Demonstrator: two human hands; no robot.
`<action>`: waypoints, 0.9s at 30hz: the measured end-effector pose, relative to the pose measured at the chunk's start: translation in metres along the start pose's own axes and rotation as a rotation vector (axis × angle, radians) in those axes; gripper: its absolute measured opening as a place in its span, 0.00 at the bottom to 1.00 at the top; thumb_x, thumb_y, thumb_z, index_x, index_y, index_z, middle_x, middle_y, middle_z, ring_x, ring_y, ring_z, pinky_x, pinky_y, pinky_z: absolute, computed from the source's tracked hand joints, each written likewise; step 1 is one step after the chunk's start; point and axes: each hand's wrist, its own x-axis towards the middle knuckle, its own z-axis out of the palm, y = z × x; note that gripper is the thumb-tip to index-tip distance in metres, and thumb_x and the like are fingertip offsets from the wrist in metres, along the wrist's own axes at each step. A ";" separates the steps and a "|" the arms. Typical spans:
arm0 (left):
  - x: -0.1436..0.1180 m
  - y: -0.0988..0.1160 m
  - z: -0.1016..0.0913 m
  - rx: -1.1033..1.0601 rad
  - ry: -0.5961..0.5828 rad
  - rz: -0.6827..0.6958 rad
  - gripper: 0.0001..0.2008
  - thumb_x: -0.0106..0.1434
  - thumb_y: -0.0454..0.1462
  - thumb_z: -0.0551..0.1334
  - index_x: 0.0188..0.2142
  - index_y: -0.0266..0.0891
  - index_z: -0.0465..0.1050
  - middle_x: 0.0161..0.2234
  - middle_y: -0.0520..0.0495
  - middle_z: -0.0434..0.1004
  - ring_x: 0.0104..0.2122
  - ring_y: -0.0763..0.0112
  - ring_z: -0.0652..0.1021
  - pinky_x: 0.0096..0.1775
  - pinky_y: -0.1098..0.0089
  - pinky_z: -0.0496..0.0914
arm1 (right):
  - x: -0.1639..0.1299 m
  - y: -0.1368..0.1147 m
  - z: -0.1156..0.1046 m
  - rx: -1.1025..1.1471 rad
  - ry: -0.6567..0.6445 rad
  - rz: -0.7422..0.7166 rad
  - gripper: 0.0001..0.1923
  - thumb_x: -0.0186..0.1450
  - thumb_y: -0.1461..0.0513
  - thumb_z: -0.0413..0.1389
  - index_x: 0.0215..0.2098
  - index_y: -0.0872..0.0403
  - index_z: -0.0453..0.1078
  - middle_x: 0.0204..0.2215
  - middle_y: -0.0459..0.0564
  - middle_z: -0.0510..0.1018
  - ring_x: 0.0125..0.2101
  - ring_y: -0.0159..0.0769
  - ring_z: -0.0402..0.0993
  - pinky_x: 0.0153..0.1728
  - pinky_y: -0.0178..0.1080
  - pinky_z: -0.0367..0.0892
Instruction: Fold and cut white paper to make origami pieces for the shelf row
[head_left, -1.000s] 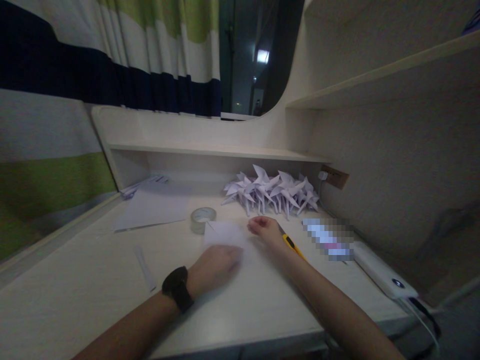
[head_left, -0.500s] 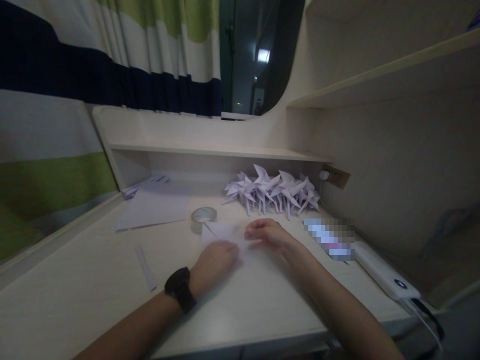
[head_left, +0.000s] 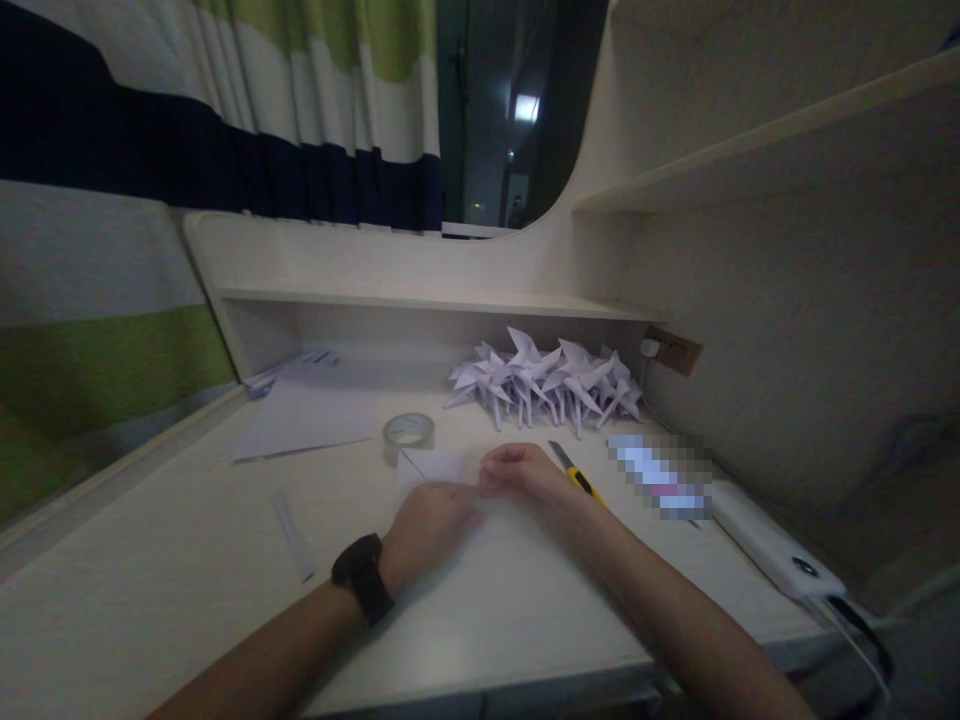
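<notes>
Tape (head_left: 396, 449) sat behind the paper (head_left: 437, 466), a cutter (head_left: 576, 475) rightward; left hand (head_left: 433, 525) and right hand (head_left: 525, 478) masked its near, right edges (either grip's pinch unclear).

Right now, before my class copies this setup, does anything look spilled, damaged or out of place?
I see nothing spilled or damaged. One oddity: the yellow utility knife lies beside the right hand with its blade exposed, seemingly risky so near bare skin.
</notes>
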 end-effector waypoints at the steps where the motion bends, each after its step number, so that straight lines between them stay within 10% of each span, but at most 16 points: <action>1: 0.002 -0.001 0.000 -0.044 0.020 -0.035 0.13 0.67 0.40 0.55 0.42 0.40 0.76 0.38 0.43 0.81 0.35 0.63 0.79 0.38 0.66 0.68 | 0.001 0.002 0.000 0.008 0.008 -0.023 0.15 0.46 0.60 0.70 0.27 0.59 0.74 0.25 0.50 0.78 0.26 0.34 0.76 0.33 0.38 0.73; 7: 0.015 -0.011 -0.004 -0.471 0.196 -0.281 0.13 0.63 0.39 0.57 0.25 0.37 0.74 0.22 0.50 0.74 0.24 0.69 0.73 0.28 0.71 0.62 | 0.005 0.006 0.007 -0.175 0.224 -0.285 0.14 0.49 0.57 0.68 0.28 0.57 0.75 0.25 0.49 0.79 0.27 0.35 0.76 0.34 0.40 0.72; 14: 0.018 -0.014 -0.003 -0.878 0.196 -0.400 0.12 0.58 0.42 0.59 0.25 0.36 0.68 0.20 0.54 0.64 0.20 0.76 0.66 0.23 0.75 0.58 | -0.006 0.011 0.011 -0.989 0.304 -0.721 0.07 0.62 0.64 0.56 0.35 0.53 0.77 0.32 0.50 0.81 0.33 0.37 0.77 0.38 0.37 0.68; 27: 0.017 -0.017 -0.003 -0.663 0.184 -0.286 0.15 0.63 0.42 0.56 0.24 0.36 0.69 0.21 0.52 0.67 0.25 0.72 0.70 0.28 0.72 0.63 | -0.013 0.012 0.015 -1.222 0.244 -0.875 0.09 0.65 0.65 0.51 0.36 0.53 0.74 0.33 0.54 0.78 0.36 0.40 0.72 0.40 0.40 0.66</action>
